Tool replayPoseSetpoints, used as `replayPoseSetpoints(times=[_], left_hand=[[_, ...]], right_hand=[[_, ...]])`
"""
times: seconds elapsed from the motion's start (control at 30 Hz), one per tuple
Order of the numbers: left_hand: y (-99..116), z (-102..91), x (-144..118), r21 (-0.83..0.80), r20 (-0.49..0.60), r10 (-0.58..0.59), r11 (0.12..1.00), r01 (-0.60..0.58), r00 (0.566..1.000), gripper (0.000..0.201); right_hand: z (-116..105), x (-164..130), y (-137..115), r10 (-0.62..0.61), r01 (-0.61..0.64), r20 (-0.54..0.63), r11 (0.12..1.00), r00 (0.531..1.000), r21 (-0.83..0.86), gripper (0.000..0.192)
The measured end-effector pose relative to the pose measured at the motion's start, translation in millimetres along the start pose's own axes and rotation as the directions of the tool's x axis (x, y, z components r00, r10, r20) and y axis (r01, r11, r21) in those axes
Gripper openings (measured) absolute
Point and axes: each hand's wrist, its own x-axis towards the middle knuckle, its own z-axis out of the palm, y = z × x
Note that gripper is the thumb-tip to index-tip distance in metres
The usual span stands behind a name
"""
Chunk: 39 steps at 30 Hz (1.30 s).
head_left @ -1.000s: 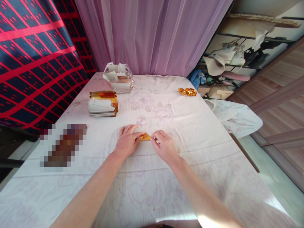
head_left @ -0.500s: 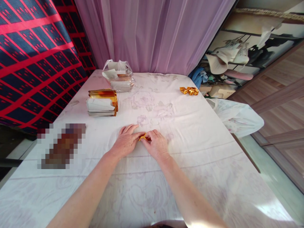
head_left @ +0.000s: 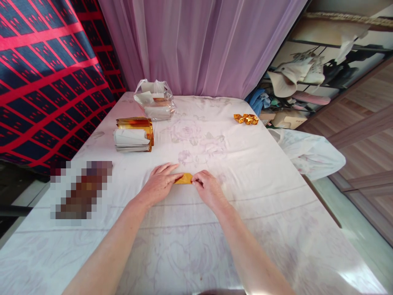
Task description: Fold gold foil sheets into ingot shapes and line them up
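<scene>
A small strip of folded gold paper (head_left: pixel 183 179) lies flat on the tablecloth between my two hands. Resting on its left end is my left hand (head_left: pixel 161 182), palm down with the fingers stretched out and apart. My right hand (head_left: pixel 208 185) pinches the right end between thumb and fingertips. Beyond my left hand stands a stack of gold and white paper sheets (head_left: pixel 132 140). Several finished-looking folded gold paper pieces (head_left: pixel 245 119) sit together near the far right corner of the table.
A clear plastic bag (head_left: pixel 156 100) with more paper inside stands at the table's far edge. A blurred-out item (head_left: pixel 82 190) lies at the left. Beyond the table (head_left: pixel 196 250) hangs a purple curtain (head_left: pixel 196 45). To the right are a shoe shelf and a white plastic bag (head_left: pixel 310 151).
My right hand has shifted slightly right, away from my left hand. The gold paper, bunched and mostly covered before, now shows as a flat strip between them.
</scene>
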Motion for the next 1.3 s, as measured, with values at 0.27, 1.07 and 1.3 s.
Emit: replayPoseSetpoints(times=[0.27, 1.07, 1.3], left_hand=[[-5, 2.1, -9, -0.064, -0.186, -0.023, 0.998, 0.011, 0.982, 0.028], [22, 0.0, -25, 0.179, -0.180, -0.095, 0.976, 0.128, 0.979, 0.032], [27, -9.0, -30, 0.295, -0.242, -0.002, 0.952, 0.076, 0.970, 0.030]], right_hand=[[2, -4, 5, -0.113, 0.112, -0.005, 0.991, 0.994, -0.067, 0.023], [3, -5, 2, -0.103, 0.103, -0.003, 0.990, 0.995, -0.095, 0.028], [3, -4, -1, -0.098, 0.098, 0.004, 0.990, 0.995, -0.097, 0.026]])
